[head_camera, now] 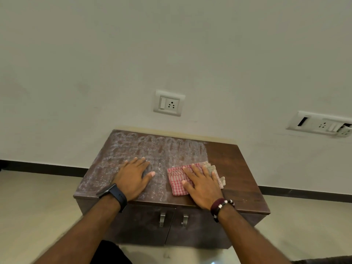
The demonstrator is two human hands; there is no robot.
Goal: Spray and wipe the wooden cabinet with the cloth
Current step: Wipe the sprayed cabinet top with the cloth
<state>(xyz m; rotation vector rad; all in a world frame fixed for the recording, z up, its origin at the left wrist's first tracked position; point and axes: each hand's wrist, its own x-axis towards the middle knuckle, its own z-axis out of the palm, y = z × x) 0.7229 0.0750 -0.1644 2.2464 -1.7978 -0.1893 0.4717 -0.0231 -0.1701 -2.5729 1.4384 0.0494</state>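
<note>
Cloth [178, 180], soft, light, folded, lies centre-right of frame on cabinet [234, 168] top under flat right hand [202, 184]; likely bunches if dragged, so press broadly. Left hand [133, 176] flat, fingers straight, on hazy film, holding nothing

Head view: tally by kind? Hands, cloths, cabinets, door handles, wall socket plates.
Hands: 2, left hand, right hand
Cloth: 1
Cabinet: 1
Door handles: 2
Wall socket plates: 2
Total: 8

You face a plain pale wall [171, 44] with two socket plates [169, 103] [322, 124], a dark skirting board [43, 168] and pale floor [34, 206].
</note>
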